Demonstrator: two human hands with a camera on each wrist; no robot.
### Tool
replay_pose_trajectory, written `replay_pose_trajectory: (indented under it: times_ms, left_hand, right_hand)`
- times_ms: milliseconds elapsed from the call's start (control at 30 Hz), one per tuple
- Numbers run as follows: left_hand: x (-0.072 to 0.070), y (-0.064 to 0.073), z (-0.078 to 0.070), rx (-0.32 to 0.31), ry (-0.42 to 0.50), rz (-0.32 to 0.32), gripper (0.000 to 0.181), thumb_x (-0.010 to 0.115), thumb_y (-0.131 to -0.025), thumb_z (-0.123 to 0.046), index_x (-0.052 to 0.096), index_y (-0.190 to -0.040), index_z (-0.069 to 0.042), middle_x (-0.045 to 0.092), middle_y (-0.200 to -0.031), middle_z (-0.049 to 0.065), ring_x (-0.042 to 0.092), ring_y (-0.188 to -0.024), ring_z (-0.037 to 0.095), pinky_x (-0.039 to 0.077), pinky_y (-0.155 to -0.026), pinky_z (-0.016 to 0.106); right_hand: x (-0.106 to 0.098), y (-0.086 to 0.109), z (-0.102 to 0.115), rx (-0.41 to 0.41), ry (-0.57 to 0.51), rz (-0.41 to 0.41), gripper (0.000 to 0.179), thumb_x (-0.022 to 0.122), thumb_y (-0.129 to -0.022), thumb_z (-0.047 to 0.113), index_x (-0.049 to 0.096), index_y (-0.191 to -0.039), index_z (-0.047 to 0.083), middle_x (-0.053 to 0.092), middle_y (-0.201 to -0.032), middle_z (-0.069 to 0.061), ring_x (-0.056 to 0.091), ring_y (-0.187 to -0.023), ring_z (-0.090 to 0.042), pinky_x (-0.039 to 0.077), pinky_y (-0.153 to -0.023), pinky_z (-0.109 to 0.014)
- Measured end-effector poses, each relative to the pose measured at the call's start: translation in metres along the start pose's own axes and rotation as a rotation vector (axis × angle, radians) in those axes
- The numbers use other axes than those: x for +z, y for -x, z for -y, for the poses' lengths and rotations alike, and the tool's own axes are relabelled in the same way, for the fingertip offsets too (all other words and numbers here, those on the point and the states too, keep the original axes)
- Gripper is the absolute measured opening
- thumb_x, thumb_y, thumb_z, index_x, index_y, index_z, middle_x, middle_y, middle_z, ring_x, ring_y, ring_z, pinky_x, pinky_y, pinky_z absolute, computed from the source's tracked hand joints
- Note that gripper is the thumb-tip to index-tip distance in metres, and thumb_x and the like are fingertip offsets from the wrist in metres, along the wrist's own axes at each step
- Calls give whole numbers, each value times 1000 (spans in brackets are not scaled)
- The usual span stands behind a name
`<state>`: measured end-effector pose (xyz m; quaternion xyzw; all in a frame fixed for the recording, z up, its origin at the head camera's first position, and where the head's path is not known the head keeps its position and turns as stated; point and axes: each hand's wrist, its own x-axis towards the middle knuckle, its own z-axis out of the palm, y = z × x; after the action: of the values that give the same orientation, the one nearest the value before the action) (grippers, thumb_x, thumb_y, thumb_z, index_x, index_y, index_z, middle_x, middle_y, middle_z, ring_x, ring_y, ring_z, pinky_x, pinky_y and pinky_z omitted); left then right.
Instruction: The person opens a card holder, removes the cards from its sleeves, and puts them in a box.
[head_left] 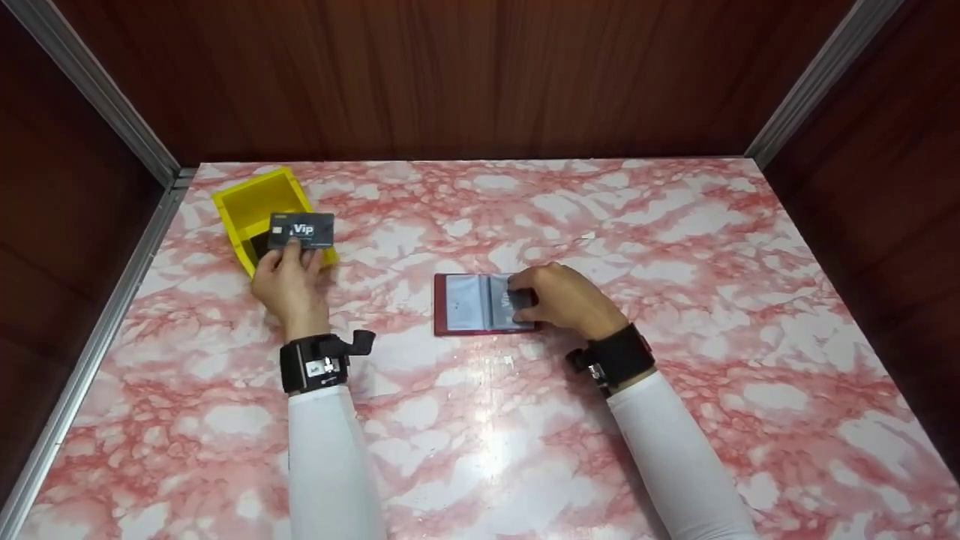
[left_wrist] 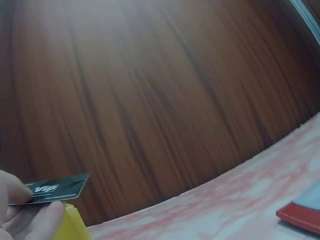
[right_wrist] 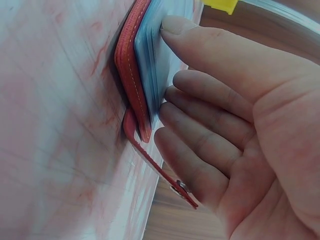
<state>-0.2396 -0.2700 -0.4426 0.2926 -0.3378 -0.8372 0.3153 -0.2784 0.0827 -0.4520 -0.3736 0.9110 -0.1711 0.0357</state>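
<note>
My left hand (head_left: 289, 289) pinches a dark grey bank-style card (head_left: 315, 231) printed "Vip", thumb on its face and fingers beneath. It is held up over the near end of a yellow bin (head_left: 259, 184). On the table lies a red card holder (head_left: 439, 307), spread open to clear plastic sleeves (head_left: 465, 304). A grey "Vip" card (head_left: 504, 301) shows in the right-hand sleeve. My right hand (head_left: 566, 300) rests at that page's right side, thumb and fingertips spread on the sleeve. In the right wrist view its fingers (right_wrist: 200, 135) are loosely bent beside the sleeves' edge.
A dark item (head_left: 259, 244) sits inside the yellow bin, partly hidden by the raised card. The holder's red strap (right_wrist: 160, 170) with a metal snap sticks out by the right fingers. Brown wood-grain panels (head_left: 480, 75) border the pink marbled table (head_left: 420, 465).
</note>
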Motion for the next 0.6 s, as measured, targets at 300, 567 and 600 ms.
replay_pose_trajectory:
  times_ms: [300,567,600]
  left_hand:
    - [-13,-13,2,-36,147,-204,17,67,-79,-2,50,-79,-1,60,-118,12,67,-93,26,58,-74,29]
    - [-15,-17,7,-84,136,-225,16,69,-78,-4,56,-88,-2,65,-112,16,68,-90,25,58,-73,29]
    - [-16,-17,7,-84,138,-226,16,69,-78,-4,57,-88,-2,65,-112,16,68,-90,25,58,-73,29]
  right_hand:
    - [1,1,2,8,-11,-2,34,78,-73,29,68,-102,15,66,-91,3,58,-78,-16,47,-70,-30]
    - [1,0,1,8,6,-3,31,78,-73,31,68,-98,16,65,-85,3,52,-72,-12,45,-67,-29]
    - [1,0,1,12,7,-2,31,78,-73,31,68,-99,16,65,-85,3,52,-72,-12,45,-67,-29]
